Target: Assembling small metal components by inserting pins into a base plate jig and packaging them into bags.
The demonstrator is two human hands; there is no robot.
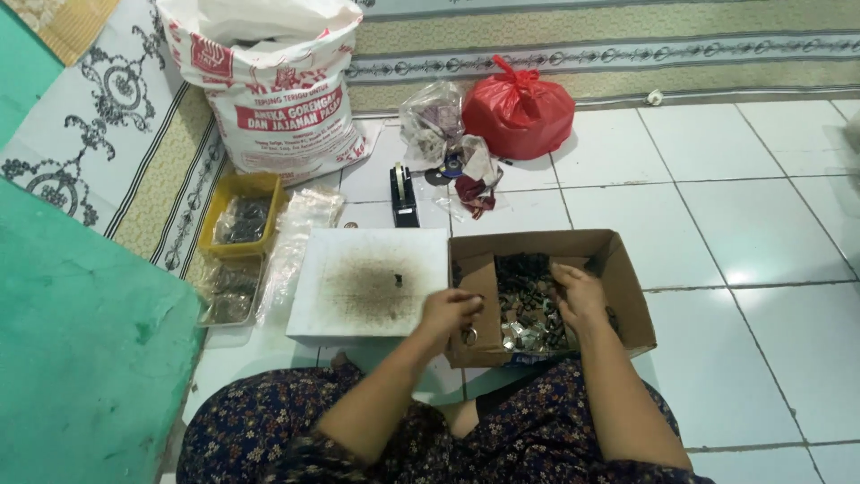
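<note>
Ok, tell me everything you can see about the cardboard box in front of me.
The cardboard box is brown and shallow, with its flaps open, and it sits flat on the white tiled floor beside a white board. It holds a heap of small metal pieces. The right hand rests in them; the left hand is at its near left corner.

white tiled floor (717, 179), cardboard box (627, 296), sack (278, 90)
</note>
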